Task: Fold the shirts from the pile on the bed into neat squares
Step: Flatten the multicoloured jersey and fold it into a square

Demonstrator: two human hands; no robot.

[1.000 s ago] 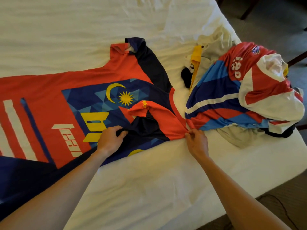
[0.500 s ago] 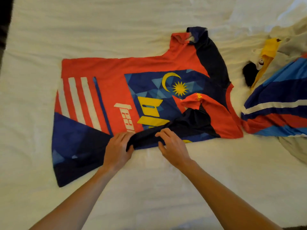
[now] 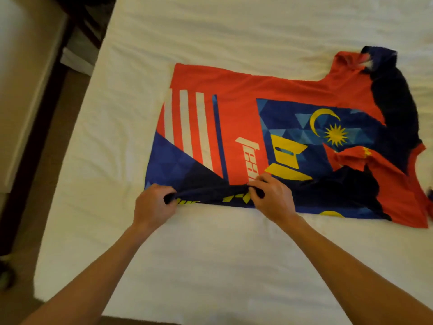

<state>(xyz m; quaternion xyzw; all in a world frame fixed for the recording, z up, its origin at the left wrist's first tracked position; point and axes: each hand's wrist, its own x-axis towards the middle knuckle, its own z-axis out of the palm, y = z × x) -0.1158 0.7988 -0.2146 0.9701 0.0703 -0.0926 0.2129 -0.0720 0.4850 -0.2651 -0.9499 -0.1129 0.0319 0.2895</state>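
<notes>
**2 hands gripped the near edge of a jersey on the bed**

At the far left a strip of brown floor (image 3: 46,141) ran beside the bed, with a pale piece of furniture (image 3: 21,85) standing at the left margin and a dark frame beside it. The bed (image 3: 210,266) itself, covered in a wrinkled white sheet, filled most of the view.

The shirt (image 3: 234,95), a red and blue jersey, lay spread across the sheet with its hem pointing left and its collar toward the right. Near the hem it showed 3 white stripes on red and a blue triangular panel at the near left corner. Further right came white lettering, a yellow block emblem, and then a yellow crescent and star on a blue patterned field.

The left hand (image 3: 154,207) was clamped on the shirt's near left corner, fingers curled around a bunched roll of dark fabric. Just to the right, the right hand (image 3: 271,198) pinched the same near edge, fingers curled over the cloth. Between the 2 hands the edge was lifted and turned over toward the far side, showing yellow-green print on a dark underside. The hands sat apart along that edge, each with a forearm reaching in from the near side.

To the right of the hands, a dark blue sleeve lay folded over the chest. At the far right the other sleeve, dark with a red cuff area, stretched away toward the far edge of the bed.
</notes>
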